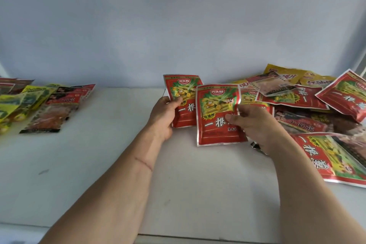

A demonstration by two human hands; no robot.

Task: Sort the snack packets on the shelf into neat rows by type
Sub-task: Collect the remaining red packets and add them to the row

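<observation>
- Head view: white shelf (99,164) w/ pale back wall (178,25); both forearms reach in from the bottom edge.
- Left hand (164,113) grips a red packet (181,95) by its lower left side, thumb across the front, packet upright, lifted at shelf centre.
- Right hand (255,123) pinches a 2nd red packet (215,117) of the same print at its right edge, thumb on the front; it overlaps the right side of the first packet, nearer the camera.
- Right pile (309,105): unsorted heap just beside the right hand, more red packets lying at mixed angles, yellow ones (287,73) at the back vs wall, dark and clear ones mixed in.
- One big red packet (324,156) lies flat at the front right, partly under the right forearm.
- Left group (45,101): well apart from the hands, yellow-green packets at far left, red/clear ones beside them, overlapping loosely.
- Bare shelf lies between the left group and the hands.
</observation>
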